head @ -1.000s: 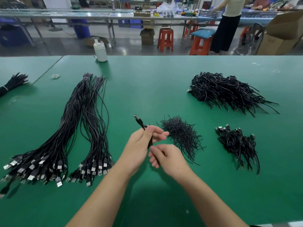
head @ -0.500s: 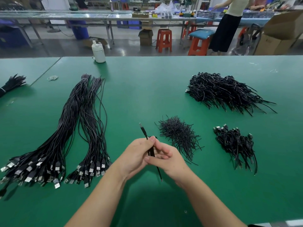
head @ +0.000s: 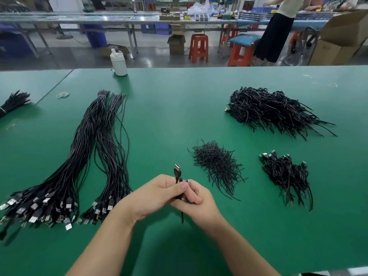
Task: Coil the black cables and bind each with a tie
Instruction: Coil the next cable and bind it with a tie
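Observation:
My left hand point(head: 153, 196) grips a coiled black cable point(head: 177, 173); its USB plug sticks up above my fingers and a short black end hangs below my hands. My right hand point(head: 196, 206) is pressed against the left and pinches the same cable bundle at its middle. Two long bundles of uncoiled black cables point(head: 83, 156) lie on the left with their plugs toward me. A small heap of black ties point(head: 217, 166) lies just right of my hands. Bound cables sit in a small pile point(head: 286, 174) and a larger pile point(head: 272, 110) on the right.
The green table point(head: 169, 108) carries a white bottle point(head: 118, 62) at its far edge, a rubber band point(head: 63, 94) and another black bundle point(head: 14, 102) at far left. Beyond the table are stools, benches, cardboard boxes and a standing person point(head: 278, 28).
My hands have closed together around the cable. The plug has risen from tilted left to nearly upright, and a loose end now hangs below my hands.

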